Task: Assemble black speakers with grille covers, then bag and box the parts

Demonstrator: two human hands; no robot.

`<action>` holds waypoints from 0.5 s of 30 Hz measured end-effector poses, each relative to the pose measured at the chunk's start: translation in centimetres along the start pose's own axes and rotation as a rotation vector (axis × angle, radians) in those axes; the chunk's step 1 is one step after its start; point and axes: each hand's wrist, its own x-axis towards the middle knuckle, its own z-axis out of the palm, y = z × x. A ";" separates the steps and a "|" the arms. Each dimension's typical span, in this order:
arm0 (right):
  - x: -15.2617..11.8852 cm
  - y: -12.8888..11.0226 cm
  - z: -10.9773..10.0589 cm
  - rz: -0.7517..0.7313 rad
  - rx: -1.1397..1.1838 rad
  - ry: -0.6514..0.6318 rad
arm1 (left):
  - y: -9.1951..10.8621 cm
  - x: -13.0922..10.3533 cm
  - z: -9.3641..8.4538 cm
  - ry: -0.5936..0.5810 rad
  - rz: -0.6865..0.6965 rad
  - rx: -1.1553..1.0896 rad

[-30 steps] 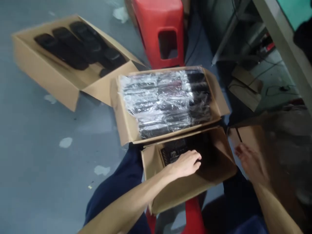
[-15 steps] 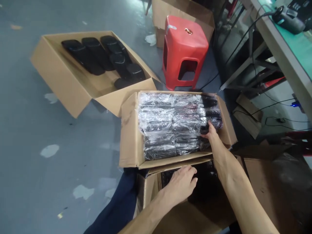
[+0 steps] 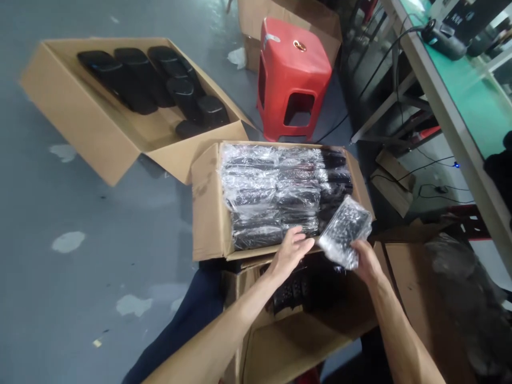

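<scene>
My right hand grips the lower right edge of a dark part in clear plastic wrap. That wrapped part is tilted over the front right corner of a cardboard box. Rows of plastic-wrapped dark parts fill this box. My left hand hangs at the box's front edge, fingers apart and holding nothing, left of the wrapped part. Under my hands a lower open carton has black parts inside, partly in shadow.
Another open box with several black padded-looking pieces lies at the upper left. A red plastic stool stands behind the packed box. A green-topped workbench runs along the right, with cables below. Crumpled clear plastic lies at lower right.
My right hand has lifted a wrapped part out of the packed box, bringing it toward me. My left hand has moved up to the box's front edge and its fingers have spread.
</scene>
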 end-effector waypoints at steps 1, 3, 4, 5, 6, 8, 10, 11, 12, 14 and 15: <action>-2.5 0.9 -0.8 0.011 -0.024 -0.067 | -0.3 -0.1 0.7 -0.076 -0.042 -0.086; -6.8 2.7 -2.3 0.036 -0.136 -0.119 | -1.4 -0.7 2.2 -0.191 -0.081 -0.149; -8.5 3.5 -3.0 0.033 -0.228 -0.065 | -2.1 -1.1 2.8 -0.205 -0.088 -0.116; -9.9 4.2 -3.8 0.021 -0.328 0.033 | -2.8 -1.5 3.2 -0.193 -0.086 -0.045; -11.1 4.7 -4.5 0.001 -0.410 0.149 | -3.4 -1.8 3.5 -0.168 -0.078 0.050; -13.0 5.3 -5.6 -0.042 -0.417 0.316 | -4.2 -2.5 3.8 -0.159 -0.049 0.223; -14.6 5.0 -6.5 -0.060 -0.217 0.326 | -4.8 -3.0 3.9 -0.229 -0.014 0.303; -15.4 4.6 -6.8 -0.061 -0.095 0.287 | -5.0 -3.2 4.0 -0.279 -0.009 0.313; -16.0 4.2 -7.1 -0.062 0.010 0.235 | -5.3 -3.4 4.2 -0.324 -0.018 0.315; -16.8 3.6 -7.9 -0.076 0.136 0.147 | -6.0 -3.8 4.9 -0.378 -0.078 0.281; -16.8 3.7 -8.4 -0.097 0.163 0.135 | -6.4 -4.0 5.3 -0.391 -0.125 0.237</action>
